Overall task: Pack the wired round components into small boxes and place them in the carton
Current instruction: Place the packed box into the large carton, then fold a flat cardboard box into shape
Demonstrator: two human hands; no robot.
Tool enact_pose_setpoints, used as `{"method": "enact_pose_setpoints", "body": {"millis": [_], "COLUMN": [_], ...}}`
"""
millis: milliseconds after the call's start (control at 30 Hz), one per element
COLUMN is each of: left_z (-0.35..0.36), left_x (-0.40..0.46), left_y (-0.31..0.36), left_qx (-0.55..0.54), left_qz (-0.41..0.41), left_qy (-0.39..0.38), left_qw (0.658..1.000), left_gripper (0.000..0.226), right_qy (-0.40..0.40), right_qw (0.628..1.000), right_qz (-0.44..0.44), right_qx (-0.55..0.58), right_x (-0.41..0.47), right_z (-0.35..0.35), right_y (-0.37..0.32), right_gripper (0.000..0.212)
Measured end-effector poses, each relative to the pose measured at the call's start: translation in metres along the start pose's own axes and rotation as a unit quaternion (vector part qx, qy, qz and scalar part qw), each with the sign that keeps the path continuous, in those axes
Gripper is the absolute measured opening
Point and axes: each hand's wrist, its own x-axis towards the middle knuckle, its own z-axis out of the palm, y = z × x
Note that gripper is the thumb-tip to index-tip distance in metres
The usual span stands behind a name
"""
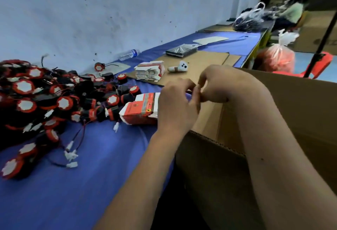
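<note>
A big heap of wired round components (42, 100), black with red rims and white faces, covers the left of the blue table (82, 184). Their wires and white plugs (71, 154) trail toward me. A stack of flat red and white small boxes (140, 110) lies beside the heap. My left hand (176, 105) hovers over the stack's right end, fingers curled. My right hand (218, 85) meets it fingertip to fingertip above the open brown carton (209, 140). Whatever the fingers pinch between them is hidden.
A second stack of flat boxes (149, 70) and a small white figure (179, 67) lie on a cardboard sheet (200, 62). A plastic bottle (128, 54) lies by the wall. Bags (249, 18) and a red bag (275, 56) sit at the far end.
</note>
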Motion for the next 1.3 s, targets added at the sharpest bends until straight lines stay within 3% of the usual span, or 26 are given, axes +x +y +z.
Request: {"method": "enact_pose_setpoints", "body": {"millis": [67,133,167,233,333,367,400,467,533,667,867,1000,1200,1300], "left_z": [-0.011,-0.020,-0.023,-0.028,-0.027,-0.025,-0.024,-0.024,-0.029,-0.043,-0.062,-0.079,-0.107,-0.117], "left_x": [-0.003,-0.009,-0.012,-0.016,-0.008,-0.004,-0.001,0.003,0.006,0.011,0.016,0.017,0.004,-0.006], "left_y": [-0.038,-0.081,-0.101,-0.134,-0.157,-0.159,-0.162,-0.166,-0.169,-0.170,-0.172,-0.181,-0.188,-0.195], "left_qx": [0.029,0.125,0.183,0.264,0.257,0.251,0.244,0.244,0.269,0.274,0.241,0.270,0.183,0.155], "left_qz": [-0.105,-0.159,-0.151,-0.094,-0.029,-0.015,-0.006,0.014,0.043,0.071,0.082,0.113,0.199,0.201], "left_qy": [0.063,0.019,-0.036,-0.153,-0.227,-0.244,-0.258,-0.266,-0.268,-0.267,-0.331,-0.325,-0.137,-0.134], "left_qw": [0.992,0.979,0.971,0.948,0.939,0.936,0.935,0.933,0.924,0.921,0.909,0.899,0.953,0.958], "left_gripper": [0.023,0.017,0.013,0.022,0.031,0.030,0.029,0.025,0.023,0.025,0.029,0.042,0.028,0.026], "right_qy": [0.000,-0.043,-0.066,-0.089,-0.092,-0.097,-0.106,-0.100,-0.088,-0.082,-0.070,-0.062,-0.106,-0.139], "right_qw": [0.998,0.993,0.989,0.974,0.951,0.942,0.930,0.918,0.906,0.894,0.891,0.911,0.929,0.932], "right_qz": [-0.057,-0.109,-0.126,-0.162,-0.194,-0.204,-0.219,-0.239,-0.266,-0.296,-0.308,-0.260,-0.206,-0.202], "right_qx": [-0.002,-0.026,-0.052,-0.132,-0.221,-0.250,-0.274,-0.300,-0.318,-0.326,-0.326,-0.315,-0.288,-0.266], "right_x": [0.034,0.066,0.081,0.104,0.133,0.143,0.148,0.160,0.168,0.176,0.181,0.193,0.221,0.230], "right_z": [0.000,0.012,0.023,0.049,0.082,0.092,0.100,0.115,0.120,0.125,0.122,0.114,0.127,0.138], "right_y": [-0.041,-0.076,-0.088,-0.095,-0.087,-0.086,-0.087,-0.088,-0.090,-0.093,-0.091,-0.080,-0.066,-0.066], "right_gripper": [0.019,0.008,0.005,0.020,0.007,0.019,0.021,0.003,0.027,0.022,0.043,0.040,0.025,0.032]}}
